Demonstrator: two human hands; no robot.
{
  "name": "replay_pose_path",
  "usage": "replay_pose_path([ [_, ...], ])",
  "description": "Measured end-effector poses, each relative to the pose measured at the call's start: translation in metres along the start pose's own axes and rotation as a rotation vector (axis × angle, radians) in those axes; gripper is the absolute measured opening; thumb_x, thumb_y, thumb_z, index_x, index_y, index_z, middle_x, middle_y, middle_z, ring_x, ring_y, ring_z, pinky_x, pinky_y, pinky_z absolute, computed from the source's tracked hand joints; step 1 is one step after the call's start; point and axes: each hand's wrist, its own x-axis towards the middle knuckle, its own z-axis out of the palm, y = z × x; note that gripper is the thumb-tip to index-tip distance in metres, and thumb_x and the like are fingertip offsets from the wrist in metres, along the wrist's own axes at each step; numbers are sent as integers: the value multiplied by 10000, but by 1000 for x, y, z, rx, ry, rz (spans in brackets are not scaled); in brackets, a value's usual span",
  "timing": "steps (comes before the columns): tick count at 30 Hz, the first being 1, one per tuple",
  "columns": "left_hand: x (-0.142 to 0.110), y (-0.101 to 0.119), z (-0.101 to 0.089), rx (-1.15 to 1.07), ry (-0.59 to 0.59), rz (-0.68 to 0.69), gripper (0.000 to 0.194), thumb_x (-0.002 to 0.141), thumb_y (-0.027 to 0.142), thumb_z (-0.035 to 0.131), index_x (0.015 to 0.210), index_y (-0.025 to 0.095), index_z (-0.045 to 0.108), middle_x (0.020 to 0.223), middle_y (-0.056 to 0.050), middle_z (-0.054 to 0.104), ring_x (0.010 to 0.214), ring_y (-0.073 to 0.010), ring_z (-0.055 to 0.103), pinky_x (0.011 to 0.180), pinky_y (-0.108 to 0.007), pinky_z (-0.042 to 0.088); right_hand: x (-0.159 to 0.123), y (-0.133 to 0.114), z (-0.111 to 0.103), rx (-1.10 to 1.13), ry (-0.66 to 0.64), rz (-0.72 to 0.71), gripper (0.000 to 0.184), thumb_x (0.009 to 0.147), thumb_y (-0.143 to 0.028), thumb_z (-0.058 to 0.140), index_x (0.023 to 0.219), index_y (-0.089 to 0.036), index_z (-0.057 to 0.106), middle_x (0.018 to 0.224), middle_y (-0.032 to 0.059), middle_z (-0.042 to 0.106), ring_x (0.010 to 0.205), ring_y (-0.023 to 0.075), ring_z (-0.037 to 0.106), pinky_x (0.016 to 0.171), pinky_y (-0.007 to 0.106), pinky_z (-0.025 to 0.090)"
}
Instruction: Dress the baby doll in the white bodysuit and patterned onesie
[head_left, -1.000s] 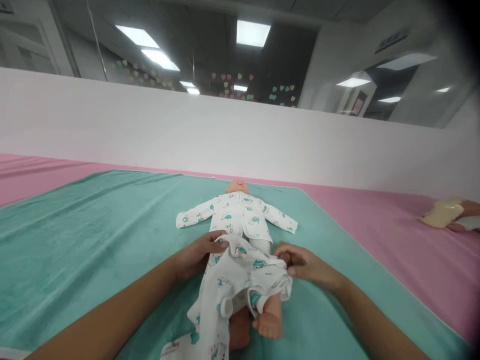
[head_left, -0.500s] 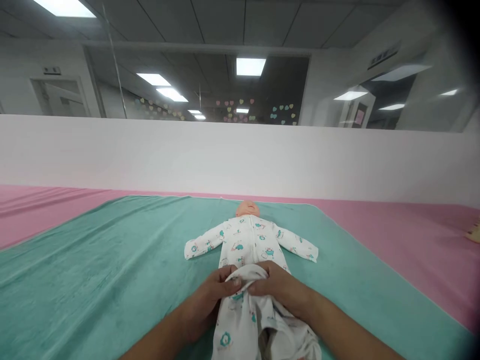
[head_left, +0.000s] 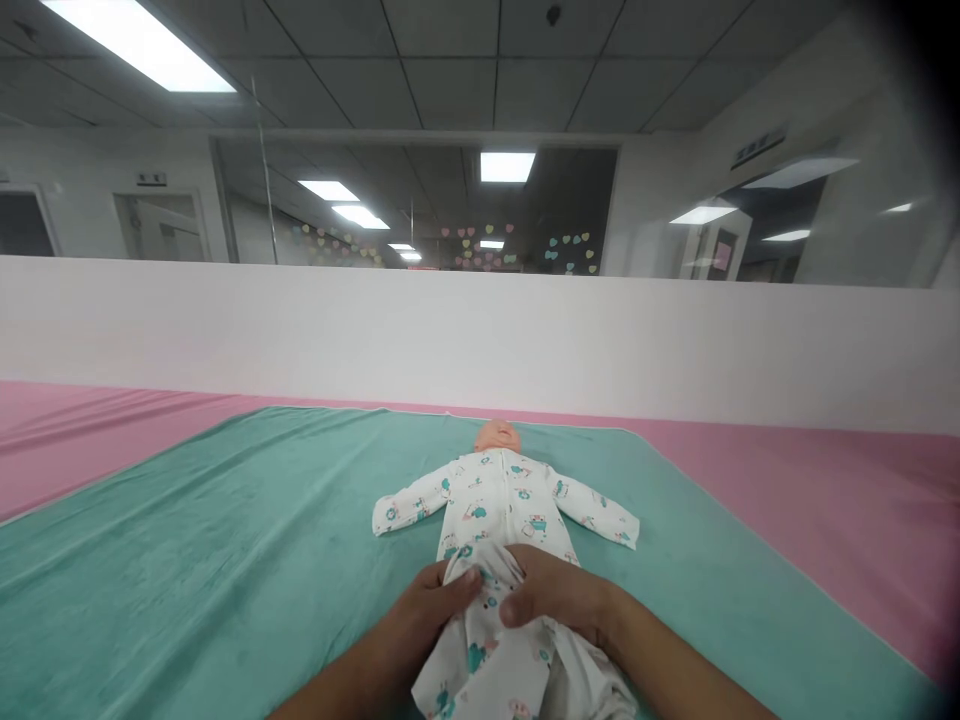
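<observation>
A baby doll [head_left: 497, 437] lies on its back with its head at the far end, its sleeves spread to both sides. It wears a white baby sleepsuit [head_left: 491, 500] with a small green and pink animal print. My left hand [head_left: 442, 600] is closed on the bunched lower part of the sleepsuit, thumb on top. Opposite it, my right hand [head_left: 551, 595] grips the same bunched cloth, its thumb pressed on the print. Folds of the garment hang toward me below both hands. The doll's legs are hidden by cloth and hands.
Under the doll a green blanket [head_left: 225, 540] is spread over a pink sheet [head_left: 787, 500]. Behind them runs a low white wall [head_left: 465, 340], with glass panels [head_left: 420, 210] above it.
The cloth between my hands has turned over, showing more printed fabric where a rolled white edge and an opening showed before. My view has tilted slightly up.
</observation>
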Motion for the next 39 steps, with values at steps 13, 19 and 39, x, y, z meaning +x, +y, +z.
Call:
replay_pose_path([
  [13,2,-4,-9,179,-96,20,348,691,427,682,831,109,679,739,-52,652,684,-176,579,671,-279,445,-4,5,3,48,186,-60,128,490,-27,582,586,-112,587,556,-28,554,548,115,489,571,255,403],
  [19,-3,4,-5,107,-203,-29,392,617,289,753,950,100,667,842,-83,663,813,-224,605,773,-318,449,-4,-1,5,191,153,-98,258,462,-28,500,677,-119,612,569,-21,554,532,107,473,508,215,345],
  [39,-2,-6,-4,466,-62,153,619,524,179,786,1113,208,599,1039,-27,651,989,-261,550,870,-349,418,-9,19,-9,39,162,-132,309,543,-149,713,848,-114,676,700,26,652,692,183,595,698,316,459],
])
